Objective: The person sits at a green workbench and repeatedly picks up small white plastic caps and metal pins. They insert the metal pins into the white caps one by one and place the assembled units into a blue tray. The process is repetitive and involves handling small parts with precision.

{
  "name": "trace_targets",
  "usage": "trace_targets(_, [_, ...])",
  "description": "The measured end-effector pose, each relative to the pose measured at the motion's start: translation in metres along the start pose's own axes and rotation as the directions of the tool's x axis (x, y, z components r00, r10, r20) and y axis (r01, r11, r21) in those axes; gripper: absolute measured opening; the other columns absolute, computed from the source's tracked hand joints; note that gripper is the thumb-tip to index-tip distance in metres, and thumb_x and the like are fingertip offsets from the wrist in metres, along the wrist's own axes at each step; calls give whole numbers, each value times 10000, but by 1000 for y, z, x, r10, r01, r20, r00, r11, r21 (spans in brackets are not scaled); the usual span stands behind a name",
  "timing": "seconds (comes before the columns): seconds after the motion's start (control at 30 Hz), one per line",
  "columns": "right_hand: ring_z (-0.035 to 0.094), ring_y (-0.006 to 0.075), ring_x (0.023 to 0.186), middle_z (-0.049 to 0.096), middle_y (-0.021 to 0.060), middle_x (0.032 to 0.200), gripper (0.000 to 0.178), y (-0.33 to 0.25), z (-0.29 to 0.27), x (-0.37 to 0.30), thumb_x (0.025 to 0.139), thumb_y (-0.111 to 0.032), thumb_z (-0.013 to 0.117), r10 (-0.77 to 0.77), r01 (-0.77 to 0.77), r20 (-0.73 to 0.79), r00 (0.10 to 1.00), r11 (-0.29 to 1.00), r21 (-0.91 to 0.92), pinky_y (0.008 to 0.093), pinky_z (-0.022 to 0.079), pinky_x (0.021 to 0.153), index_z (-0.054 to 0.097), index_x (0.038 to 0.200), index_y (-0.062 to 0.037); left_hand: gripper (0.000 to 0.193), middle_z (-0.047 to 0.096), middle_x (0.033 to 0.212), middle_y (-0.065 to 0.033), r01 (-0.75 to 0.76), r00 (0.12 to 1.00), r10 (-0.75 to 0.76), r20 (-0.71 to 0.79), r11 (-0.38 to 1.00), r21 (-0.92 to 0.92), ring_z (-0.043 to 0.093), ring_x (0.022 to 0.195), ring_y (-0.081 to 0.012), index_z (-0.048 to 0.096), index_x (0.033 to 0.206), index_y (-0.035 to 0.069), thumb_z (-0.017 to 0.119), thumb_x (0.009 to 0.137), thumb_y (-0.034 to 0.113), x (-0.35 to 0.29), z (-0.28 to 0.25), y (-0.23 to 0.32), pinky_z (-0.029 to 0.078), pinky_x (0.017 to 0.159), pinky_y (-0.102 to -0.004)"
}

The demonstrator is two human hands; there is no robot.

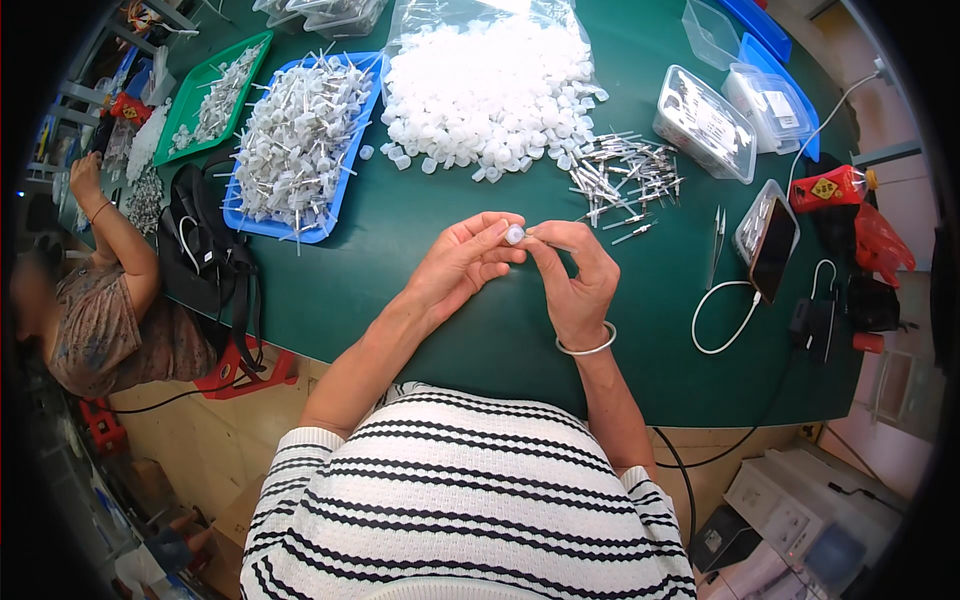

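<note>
Between the thumb and fingers of my left hand (455,265) is a small white plastic cap (515,234). My right hand (580,285), a pale bangle on its wrist, pinches something thin against the cap's right side; it looks like a metal pin, mostly hidden by the fingertips. Beyond my hands lies a large heap of white caps (480,90), spilling from a clear plastic bag. To its right is a loose pile of thin metal pins (625,175). A blue tray (343,190) at the left is heaped with caps that have pins through them.
A green tray (262,60) with similar parts stands far left, near a black bag (195,240) and a seated person (110,310). At the right are a clear box of parts (705,125), tweezers (717,245), a phone (774,250) with a white cable and a red bottle (830,188).
</note>
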State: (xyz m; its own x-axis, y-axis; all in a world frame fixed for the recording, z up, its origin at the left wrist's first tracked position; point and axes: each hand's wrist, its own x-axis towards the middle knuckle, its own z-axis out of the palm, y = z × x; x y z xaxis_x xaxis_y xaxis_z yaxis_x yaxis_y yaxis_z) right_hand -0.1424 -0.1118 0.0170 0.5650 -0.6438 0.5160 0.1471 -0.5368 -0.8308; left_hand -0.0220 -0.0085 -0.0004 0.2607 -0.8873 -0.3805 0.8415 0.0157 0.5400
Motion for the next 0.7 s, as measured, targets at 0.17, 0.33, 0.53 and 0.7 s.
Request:
trace_targets(0.17, [632,174,706,654,64,808,145,-1,-1,0,740,30,705,18,-18,12,1000,1000,24,269,502,628,635,852,-31,243,639,933,-75,15,1000,-15,6,1000,-22,661,807,-120,556,1099,-17,561,922,149,0,-1,0,568,611,-164])
trace_targets(0.33, [635,174,709,655,66,810,147,-1,-1,1,742,35,701,20,-20,11,1000,999,29,269,505,633,638,860,-27,240,643,919,-71,2,1000,-2,3,1000,5,656,788,-110,560,1095,-13,560,924,156,-1,1,1,564,614,-164])
trace_targets(0.53, [633,166,706,654,68,811,133,4,-2,-1,748,27,701,-6,5,61,998,1000,10,260,505,636,638,854,-21,234,647,910,-66,-15,1000,14,16,997,76,655,788,-105,566,1094,-8,554,928,156,-2,1,1,557,630,-172])
trace_targets(0.7, [622,122,705,646,52,806,93,0,-1,0,786,6,687,153,-161,61,986,974,159,239,501,638,627,856,-7,234,649,921,-69,-9,1000,8,12,997,73,656,794,-110,572,1097,-11,554,927,149,-3,4,3,555,638,-174])
